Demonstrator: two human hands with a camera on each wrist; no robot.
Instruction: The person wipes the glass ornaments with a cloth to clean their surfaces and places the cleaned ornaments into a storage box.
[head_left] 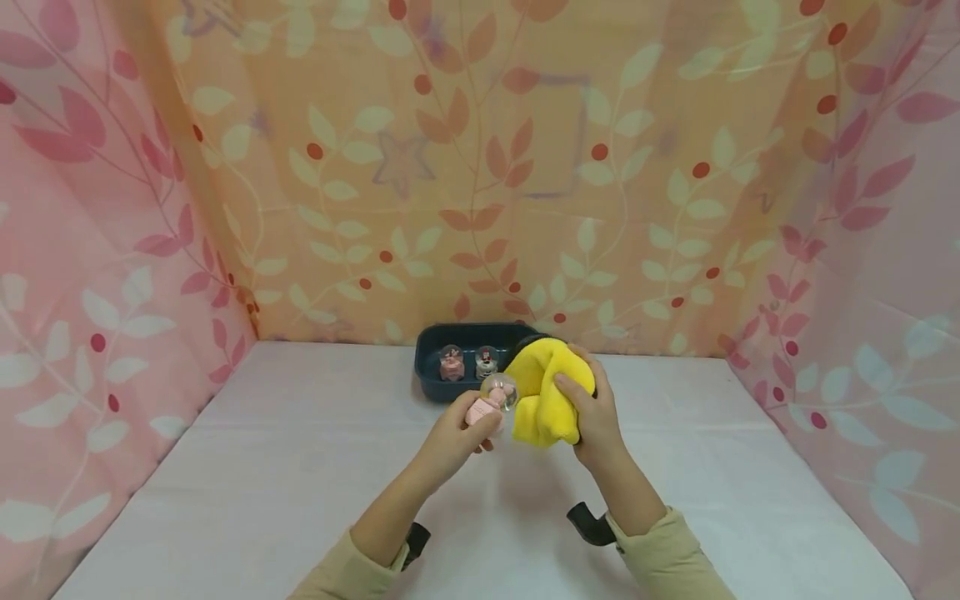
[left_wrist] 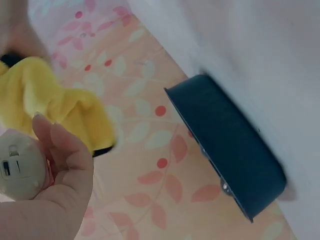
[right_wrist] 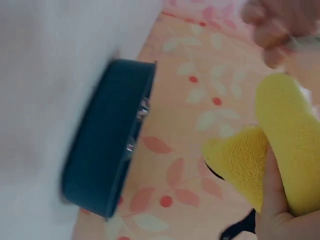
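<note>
My left hand (head_left: pixel 447 440) grips a small snow globe (head_left: pixel 486 411) by its pink base, with the clear dome up and tilted toward the cloth. In the left wrist view the pale underside of the base (left_wrist: pixel 20 167) shows a slot and a small fitting. A yellow plush cloth (head_left: pixel 546 383) with black edging is bunched in my right hand (head_left: pixel 602 421), thumb pressed on its front. Cloth and dome are close side by side above the table. Behind them, a dark blue tray (head_left: pixel 430 385) holds a pink snow globe (head_left: pixel 452 365) and a white-based one (head_left: pixel 486 363).
The white-covered table (head_left: pixel 300 467) runs back to an orange patterned curtain (head_left: pixel 465 208), with pink curtains on both sides. The cloth overlaps the tray's right end in the head view. Black curved pieces (head_left: pixel 590 525) stick out near both wrists.
</note>
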